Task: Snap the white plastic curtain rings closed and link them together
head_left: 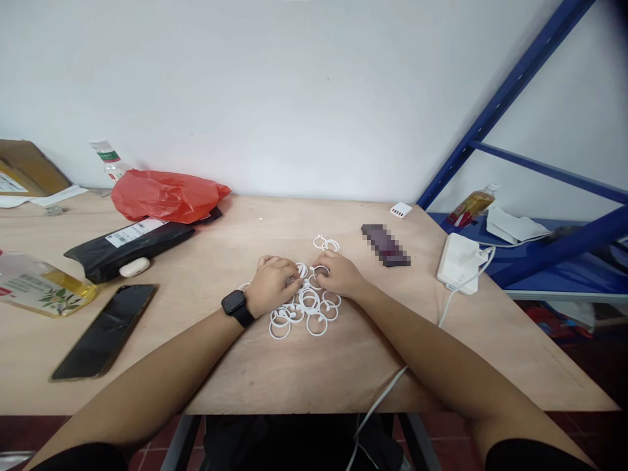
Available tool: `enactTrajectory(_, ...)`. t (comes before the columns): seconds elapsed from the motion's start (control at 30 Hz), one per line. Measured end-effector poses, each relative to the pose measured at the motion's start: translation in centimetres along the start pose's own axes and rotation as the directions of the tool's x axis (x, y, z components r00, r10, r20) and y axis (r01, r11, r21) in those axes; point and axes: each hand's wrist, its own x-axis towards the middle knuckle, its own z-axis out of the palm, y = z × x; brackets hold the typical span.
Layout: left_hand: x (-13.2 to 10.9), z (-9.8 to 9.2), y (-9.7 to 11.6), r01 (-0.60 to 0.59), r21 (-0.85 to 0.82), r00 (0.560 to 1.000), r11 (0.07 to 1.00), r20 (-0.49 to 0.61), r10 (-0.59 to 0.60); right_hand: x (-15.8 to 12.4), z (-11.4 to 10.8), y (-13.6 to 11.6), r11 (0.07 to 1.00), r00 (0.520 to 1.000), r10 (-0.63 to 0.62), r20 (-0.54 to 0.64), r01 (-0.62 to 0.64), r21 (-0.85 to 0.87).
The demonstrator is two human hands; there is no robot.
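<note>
Several thin white rings (309,301), each with a small knob or clip, lie in a loose overlapping pile on the wooden table. At the pile's upper left edge is my left hand (273,286), wearing a black watch, with fingers curled in and closed at a white ring (303,269). My right hand (338,273) pinches another white ring (320,268) across from it; its fingertips are partly hidden. Just beyond the right hand, a few more rings (326,243) lie apart from the pile. One ring is mostly covered by my left hand.
To the left are a phone (105,332), an oil bottle (44,288), a white case (134,267), a black package (132,245) and a red bag (167,196). On the right lie a pixelated dark item (386,245), a white charger (458,263) and a cable (380,399).
</note>
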Motion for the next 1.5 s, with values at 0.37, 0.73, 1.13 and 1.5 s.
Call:
enactTrajectory(0.37,0.1,-0.3,0.5,0.026,-0.083,0.997,0.996,-0.067,-0.031,-0.4,0.2,-2.0,0.956,0.952,-0.025,-0.304,0.112,0.272)
enactTrajectory(0.73,0.2,-0.6,0.4,-0.034,-0.172,0.971,0.984,-0.239,-0.008,-1.3,0.0,-2.9,0.898,0.938,-0.222,-0.266,0.303,0.318)
enactTrajectory(1.13,0.1,-0.8,0.7,-0.125,-0.113,0.952,0.986,-0.293,0.088,-1.2,0.4,-3.0,0.906,0.932,-0.232,-0.279,0.311,0.287)
enactTrajectory(1.5,0.1,-1.0,1.3,-0.137,-0.121,0.954,0.983,-0.283,0.098,-1.3,0.9,-2.9,0.879,0.898,-0.373,-0.231,0.422,0.22)
